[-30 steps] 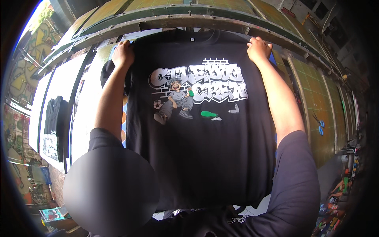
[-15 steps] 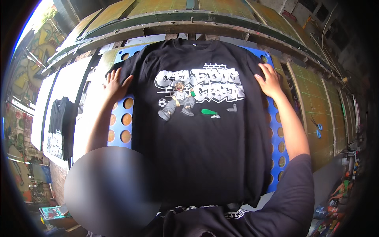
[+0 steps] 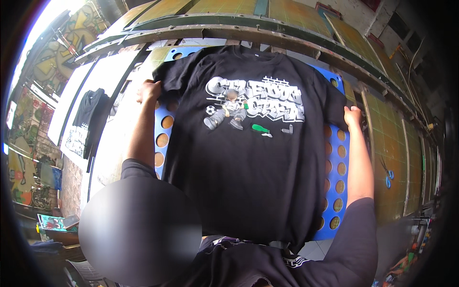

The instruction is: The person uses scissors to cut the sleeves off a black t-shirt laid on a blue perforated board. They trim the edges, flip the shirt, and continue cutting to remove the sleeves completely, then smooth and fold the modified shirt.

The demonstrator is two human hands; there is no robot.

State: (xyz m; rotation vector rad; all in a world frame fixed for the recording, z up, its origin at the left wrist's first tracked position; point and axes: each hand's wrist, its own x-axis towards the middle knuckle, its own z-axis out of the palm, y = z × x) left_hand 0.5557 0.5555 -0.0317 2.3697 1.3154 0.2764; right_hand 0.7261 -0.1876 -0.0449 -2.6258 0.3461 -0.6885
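Note:
A black T-shirt [image 3: 248, 167] lies spread face up, its collar away from me. White lettering and a cartoon figure with a ball and a green bottle are printed across its chest. Under it is a blue board [image 3: 336, 177] with rows of round holes, showing along both sides. My left hand [image 3: 148, 91] is closed on the edge of the left sleeve. On the other side my right hand [image 3: 353, 116] pinches the hem of the right sleeve. Both sleeves are stretched outward between my hands.
Another black shirt [image 3: 88, 119] lies folded on a white panel at the left. Scissors with blue handles [image 3: 388, 178] rest on the yellowish table [image 3: 389, 138] at the right. A metal rail [image 3: 229, 31] crosses beyond the collar. A blurred round patch hides the lower left.
My hands have gone from lying on the shirt's sides to gripping its sleeve edges. The right sleeve now extends outward over the board's edge. The whole view has shifted and tilted slightly.

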